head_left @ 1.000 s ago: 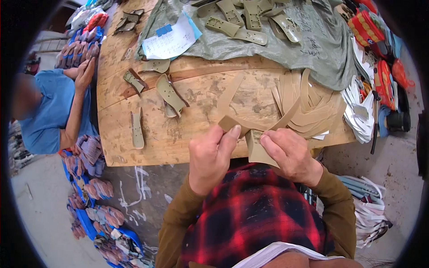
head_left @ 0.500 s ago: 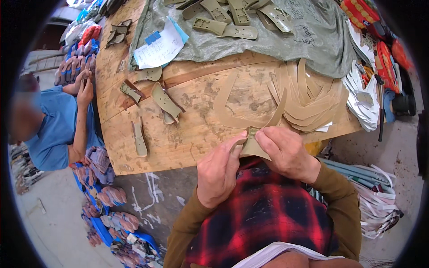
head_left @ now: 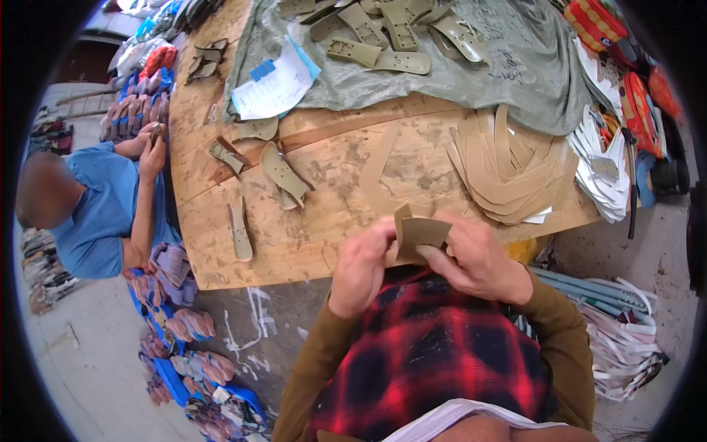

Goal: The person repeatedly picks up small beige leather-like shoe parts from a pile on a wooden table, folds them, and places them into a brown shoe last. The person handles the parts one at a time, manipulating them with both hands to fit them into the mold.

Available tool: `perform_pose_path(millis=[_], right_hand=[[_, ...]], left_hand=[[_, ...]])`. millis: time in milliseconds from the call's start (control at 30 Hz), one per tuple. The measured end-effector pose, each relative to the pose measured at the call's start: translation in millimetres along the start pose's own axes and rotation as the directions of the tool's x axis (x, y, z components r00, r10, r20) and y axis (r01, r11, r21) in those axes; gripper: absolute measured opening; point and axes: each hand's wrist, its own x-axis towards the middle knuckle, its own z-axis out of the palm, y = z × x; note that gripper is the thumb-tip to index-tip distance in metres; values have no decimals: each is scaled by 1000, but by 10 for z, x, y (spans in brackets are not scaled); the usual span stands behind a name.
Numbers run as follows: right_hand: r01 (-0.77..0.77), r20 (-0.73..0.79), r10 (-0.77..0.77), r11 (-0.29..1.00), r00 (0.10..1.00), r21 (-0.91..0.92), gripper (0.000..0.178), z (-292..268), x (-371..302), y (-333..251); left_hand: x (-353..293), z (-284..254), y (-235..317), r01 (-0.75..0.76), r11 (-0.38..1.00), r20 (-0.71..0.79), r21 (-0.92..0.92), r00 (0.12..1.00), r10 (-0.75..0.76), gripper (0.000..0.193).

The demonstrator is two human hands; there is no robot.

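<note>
A small olive-tan shoe part (head_left: 423,234), like a wedge heel with a folded side, is held up at the table's front edge. My left hand (head_left: 361,267) pinches its left side. My right hand (head_left: 480,258) grips its right side, the thumb pressed on the front face. Just beyond my hands lies a bent tan strip (head_left: 374,177) on the wood; whether it joins the held part is hidden. To its right is a heap of similar curved tan strips (head_left: 471,173). Olive wedge parts (head_left: 280,169) lie on the table to the left.
The wooden table (head_left: 324,243) has a grey-green sack (head_left: 353,81) across its far side, bearing several olive parts and a paper sheet (head_left: 276,85). White strips (head_left: 600,173) hang at the right. A co-worker in a blue shirt (head_left: 107,206) sits left, near bundled shoe parts (head_left: 191,324).
Both hands have turned the held part, so a flat face shows instead of its holed inner side. The tan strip's right arm no longer shows on the table. The view has shifted slightly.
</note>
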Motion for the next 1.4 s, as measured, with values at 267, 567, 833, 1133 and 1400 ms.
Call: perform_pose_path(millis=[267,567,833,1133,1400], right_hand=[[-120,113,102,978,988,172,39,14,12,-48],[-185,276,119,956,954,227,33,63,10,1],[-236,192,189,937,963,260,29,30,17,52],[-361,356,246,882,901,303,27,19,16,-28],[-286,166,242,898,956,336,23,84,-43,91]], left_hand=[[34,82,10,-274,666,11,694,929,371,14],[212,59,175,-156,774,-13,613,978,207,11],[136,-176,69,34,930,21,366,999,-44,39],[151,-27,29,-238,664,90,709,964,250,13],[9,-227,-149,-52,920,82,389,996,22,11]])
